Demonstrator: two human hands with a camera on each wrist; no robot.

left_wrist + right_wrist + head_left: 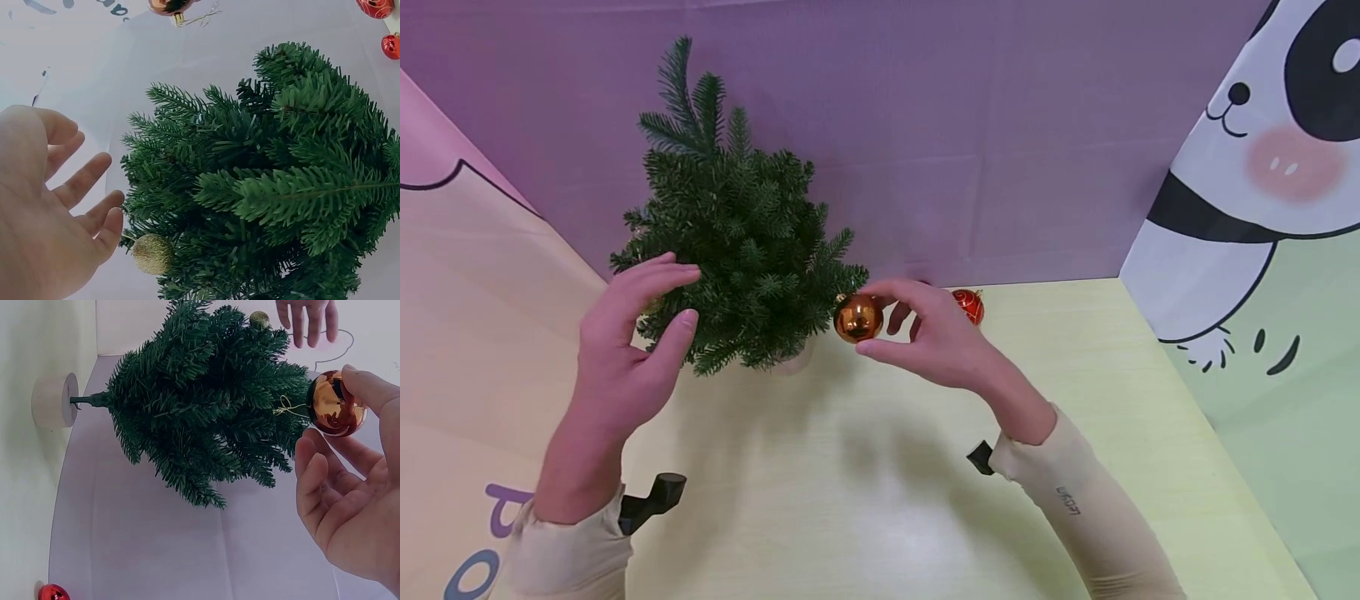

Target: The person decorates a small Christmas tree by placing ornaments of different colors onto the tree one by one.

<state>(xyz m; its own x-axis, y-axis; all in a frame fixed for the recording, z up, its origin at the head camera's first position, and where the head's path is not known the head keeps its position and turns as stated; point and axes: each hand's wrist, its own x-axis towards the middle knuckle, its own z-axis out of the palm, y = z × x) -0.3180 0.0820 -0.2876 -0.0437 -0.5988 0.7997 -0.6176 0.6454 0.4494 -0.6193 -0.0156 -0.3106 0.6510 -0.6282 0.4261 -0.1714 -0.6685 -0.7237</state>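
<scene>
Between thumb and fingers my right hand (928, 333) pinches a shiny copper-orange Christmas bauble (858, 318), held just right of a small green Christmas tree (737, 225). A loop of gold string (289, 407) sticks out from the bauble's cap toward the branches in the right wrist view. On the left side of the tree, my left hand (632, 342) has its fingers spread and relaxed, holding nothing. Close to its fingertips in the left wrist view hangs a glittery gold ball (153, 254) at the tree's edge.
The tree stands on a pale round base (55, 400) on a light wooden table (820, 517). Behind my right hand lies a patterned red bauble (968, 307), with a smaller red one (392, 46) beside it. A purple backdrop (962, 150) rises behind; printed side panels flank the table.
</scene>
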